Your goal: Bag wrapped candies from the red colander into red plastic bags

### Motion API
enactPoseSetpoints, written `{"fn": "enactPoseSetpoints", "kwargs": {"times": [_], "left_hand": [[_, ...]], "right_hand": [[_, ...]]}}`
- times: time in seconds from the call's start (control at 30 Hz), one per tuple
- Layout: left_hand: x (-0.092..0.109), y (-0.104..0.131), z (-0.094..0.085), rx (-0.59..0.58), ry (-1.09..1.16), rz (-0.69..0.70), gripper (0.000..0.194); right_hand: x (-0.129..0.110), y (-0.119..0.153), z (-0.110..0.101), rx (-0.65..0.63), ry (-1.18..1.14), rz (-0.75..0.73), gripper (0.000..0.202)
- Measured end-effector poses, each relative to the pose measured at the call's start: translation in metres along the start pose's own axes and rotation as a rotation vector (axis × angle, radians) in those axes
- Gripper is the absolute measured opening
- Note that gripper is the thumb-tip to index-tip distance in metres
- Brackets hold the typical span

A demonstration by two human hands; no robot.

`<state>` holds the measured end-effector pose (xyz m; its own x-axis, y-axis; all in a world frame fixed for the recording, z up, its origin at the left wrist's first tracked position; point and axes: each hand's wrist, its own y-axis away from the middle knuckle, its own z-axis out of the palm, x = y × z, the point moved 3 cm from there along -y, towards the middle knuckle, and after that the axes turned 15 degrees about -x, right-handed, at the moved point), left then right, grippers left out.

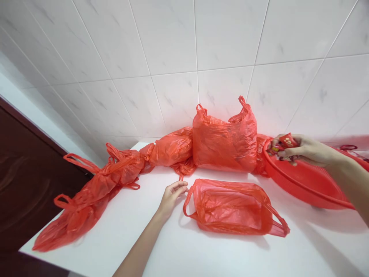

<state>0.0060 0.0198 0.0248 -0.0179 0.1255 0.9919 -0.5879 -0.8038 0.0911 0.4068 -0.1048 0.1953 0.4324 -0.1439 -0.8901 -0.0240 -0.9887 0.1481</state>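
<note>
Over the near-left rim of the red basket (288, 188), my right hand (313, 150) is closed around a few small wrapped packets (288, 141), fingers and thumb gripping them in a bunch. The uppermost wrapper is red with pale lettering, possibly a brand name, but it is too small and slanted for me to read; darker wrappers and a yellow patch show beneath it, partly covered by my fingers.

Left of the basket, an open red plastic bag (230, 227) lies on the white desk (161, 250), its mouth spread and a handle loop at each end. My left hand (173, 194) is beside its left loop, thumb and fingers drawn together; I cannot tell whether they pinch the film.

Behind the open bag, a full red bag (225, 148) stands upright near the tiled wall (173, 42), its contents hidden by the plastic. Another bag (261, 154) is partly hidden between it and the basket. Tied red bags (170, 148) trail off to the left edge of the desk. The picture's right edge cuts off the basket.
</note>
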Motion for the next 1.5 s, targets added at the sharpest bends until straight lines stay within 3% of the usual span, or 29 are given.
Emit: {"fn": "enactPoseSetpoints", "kwargs": {"times": [0.13,0.2,0.3,0.4,0.53,0.83,1.03,1.1,1.17,1.27,1.33,1.4,1.5], "left_hand": [[0.0,0.0,0.0,0.008,-0.002,0.005,0.03],[0.001,0.001,-0.001,0.017,-0.004,0.003,0.03],[0.002,0.003,-0.002,0.026,-0.001,0.009,0.03],[0.005,0.005,-0.002,0.027,-0.001,0.026,0.028],[0.01,0.007,0.001,0.019,-0.002,0.043,0.025],[0.015,0.008,0.007,-0.006,-0.066,0.068,0.024],[0.045,0.022,0.016,0.085,-0.266,0.284,0.02],[0.061,0.028,0.03,0.015,-0.404,0.382,0.016],[0.072,0.028,0.052,-0.161,-0.557,0.413,0.016],[0.069,0.015,0.089,-0.564,-0.767,0.298,0.022],[0.055,0.001,0.106,-0.726,-0.941,0.196,0.023],[0.04,-0.014,0.114,-0.722,-1.113,0.126,0.022],[0.022,-0.029,0.117,-0.628,-1.232,0.086,0.024]], "right_hand": [[-0.03,-0.001,0.074,-0.54,0.035,-0.029,0.03],[-0.032,-0.006,0.109,-0.695,0.111,-0.036,0.025],[-0.027,-0.016,0.146,-0.609,0.526,-0.141,0.019],[-0.022,-0.018,0.167,-0.58,0.824,-0.185,0.024],[-0.026,-0.01,0.172,-0.603,0.841,-0.164,0.019],[-0.014,0.014,0.156,-0.508,0.756,-0.177,0.024],[0.002,0.05,0.134,-0.349,0.59,-0.206,0.033],[0.006,0.059,0.133,-0.317,0.557,-0.182,0.034],[0.009,0.063,0.14,-0.326,0.556,-0.177,0.033],[0.014,0.059,0.163,-0.391,0.597,-0.204,0.034],[0.02,0.052,0.178,-0.412,0.656,-0.205,0.036],[0.029,0.044,0.188,-0.382,0.722,-0.193,0.038],[0.046,0.036,0.194,-0.331,0.777,-0.156,0.042]]}}
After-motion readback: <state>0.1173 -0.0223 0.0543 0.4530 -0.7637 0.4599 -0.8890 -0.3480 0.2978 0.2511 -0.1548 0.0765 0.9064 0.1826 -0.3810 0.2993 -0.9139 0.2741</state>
